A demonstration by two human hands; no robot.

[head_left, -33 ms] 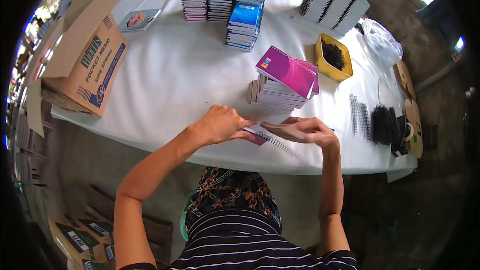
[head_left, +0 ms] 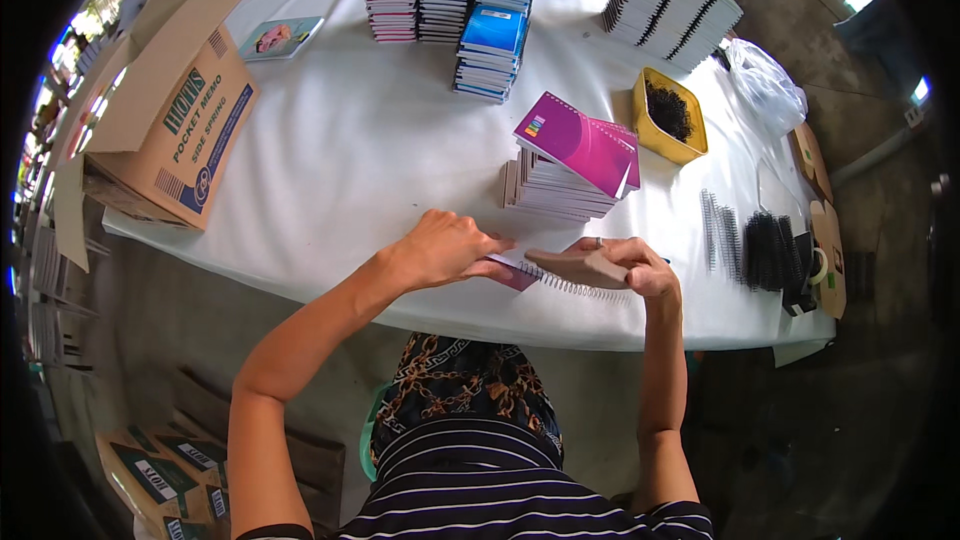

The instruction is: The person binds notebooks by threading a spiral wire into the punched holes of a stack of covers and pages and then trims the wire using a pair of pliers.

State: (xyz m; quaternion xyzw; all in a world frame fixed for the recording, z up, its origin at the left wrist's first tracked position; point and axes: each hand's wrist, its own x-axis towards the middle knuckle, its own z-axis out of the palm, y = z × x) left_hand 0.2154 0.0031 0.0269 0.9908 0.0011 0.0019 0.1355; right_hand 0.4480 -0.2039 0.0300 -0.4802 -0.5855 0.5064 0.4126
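Note:
My left hand [head_left: 445, 245] is closed on a small purple-covered notebook [head_left: 514, 279], held at an angle near the table's front edge. A wire spiral coil [head_left: 585, 290] runs along the notebook's edge and sticks out well past it to the right. My right hand [head_left: 645, 268] grips a flat greyish-brown block [head_left: 575, 266] by its right end, over the coil. Whether block and coil touch is hard to tell. Just beyond my hands stands a stack of punched notebooks [head_left: 560, 195], topped by skewed purple covers [head_left: 580, 140].
A yellow tub [head_left: 684, 150] of black coils stands right of the stack, with more loose coils [head_left: 765, 248] at the table's right. Piled blue notebooks [head_left: 492, 45], coil-bound notebooks [head_left: 670, 10] and a plastic bag [head_left: 762, 85] lie farther back. An open carton [head_left: 190, 130] occupies the left.
The coil's free end has swung up and right, closer to level. My right hand has turned the block so more of its flat side shows. My left hand keeps its place.

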